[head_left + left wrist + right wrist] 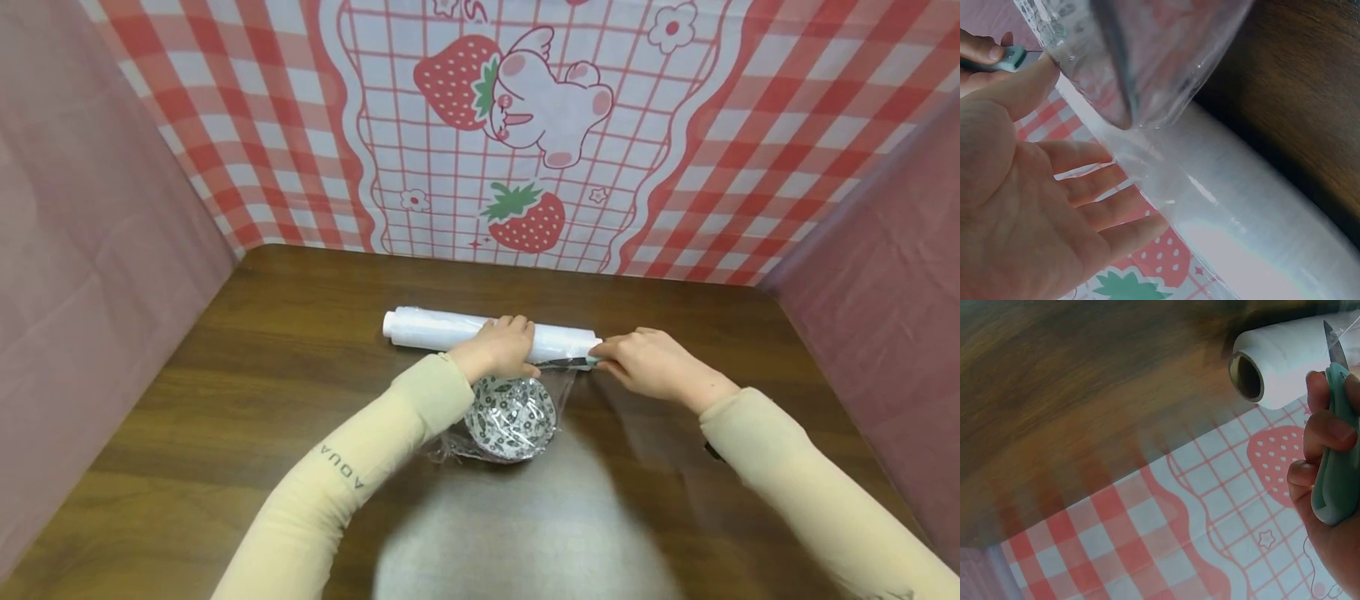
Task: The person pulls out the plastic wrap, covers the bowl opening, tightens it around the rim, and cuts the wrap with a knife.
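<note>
A roll of clear plastic wrap (435,327) lies across the table, and its film stretches toward me over a bowl (513,421) patterned in black and white. My left hand (501,348) rests on the roll and film just beyond the bowl. In the left wrist view its fingers (1110,203) are extended along the roll, with the thumb by the blade tip. My right hand (651,363) grips a small knife (1338,450) by its pale green handle. The dark blade (562,363) lies along the film between roll and bowl.
Crumpled film (456,446) hangs around the bowl's near left side. The brown wooden table (247,400) ends at a red and white checked cloth (285,125) with strawberries behind it. Pink cloth walls (97,250) stand on both sides.
</note>
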Demonstrator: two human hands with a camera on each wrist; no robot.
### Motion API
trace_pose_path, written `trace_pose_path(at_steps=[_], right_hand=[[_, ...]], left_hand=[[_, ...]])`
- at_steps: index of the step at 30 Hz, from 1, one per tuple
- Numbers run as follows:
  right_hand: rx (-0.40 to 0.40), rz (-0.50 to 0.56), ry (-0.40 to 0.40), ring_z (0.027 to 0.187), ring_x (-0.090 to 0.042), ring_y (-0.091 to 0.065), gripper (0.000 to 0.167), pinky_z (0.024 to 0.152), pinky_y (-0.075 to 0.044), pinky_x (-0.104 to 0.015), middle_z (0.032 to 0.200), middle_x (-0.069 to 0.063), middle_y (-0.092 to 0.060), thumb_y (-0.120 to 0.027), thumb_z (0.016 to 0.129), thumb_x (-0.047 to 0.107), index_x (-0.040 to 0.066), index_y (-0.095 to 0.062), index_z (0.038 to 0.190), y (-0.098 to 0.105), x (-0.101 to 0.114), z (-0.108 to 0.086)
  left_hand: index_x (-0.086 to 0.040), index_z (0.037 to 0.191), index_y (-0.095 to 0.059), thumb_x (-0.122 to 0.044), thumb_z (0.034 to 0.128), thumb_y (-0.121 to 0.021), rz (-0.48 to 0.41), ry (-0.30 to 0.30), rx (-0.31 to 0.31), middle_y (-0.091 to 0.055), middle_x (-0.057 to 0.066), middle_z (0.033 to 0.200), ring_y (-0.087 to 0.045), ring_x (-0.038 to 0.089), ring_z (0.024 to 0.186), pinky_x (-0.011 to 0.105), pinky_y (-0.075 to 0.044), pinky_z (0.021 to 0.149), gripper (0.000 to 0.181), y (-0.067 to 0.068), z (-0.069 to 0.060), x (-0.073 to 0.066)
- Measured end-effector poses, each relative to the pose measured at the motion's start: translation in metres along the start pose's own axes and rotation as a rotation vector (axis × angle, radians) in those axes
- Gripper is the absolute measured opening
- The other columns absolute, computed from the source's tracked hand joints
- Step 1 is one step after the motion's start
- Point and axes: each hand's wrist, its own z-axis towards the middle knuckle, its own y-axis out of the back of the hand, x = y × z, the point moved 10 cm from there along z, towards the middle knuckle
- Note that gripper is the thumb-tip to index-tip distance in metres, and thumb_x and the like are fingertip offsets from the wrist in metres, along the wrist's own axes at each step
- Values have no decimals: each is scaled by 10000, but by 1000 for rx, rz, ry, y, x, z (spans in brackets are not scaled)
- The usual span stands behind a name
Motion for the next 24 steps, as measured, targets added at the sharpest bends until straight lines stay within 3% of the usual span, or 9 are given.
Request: trace_pose_path(at_steps=[15,24], right_hand=[[23,-5,-13,781,-171,-661,185,715,-489,-424,925,-16,-693,-658,810,160,114,-680,988,6,-6,-11],[-18,-8,0,758,-172,-656,170,683,-481,-412,889,-20,-689,-641,817,156,107,-671,976,-2,-1,-8]], left_hand=[[-11,1427,-209,-502,860,-525,-30,-1,20,-285,139,1443,-287,303,1318,468,-240,1083,814,1,-3,2],[-23,1432,-199,-488,862,-531,-33,-16,18,-251,136,1461,-260,299,1333,468,-223,1091,807,0,-3,2]])
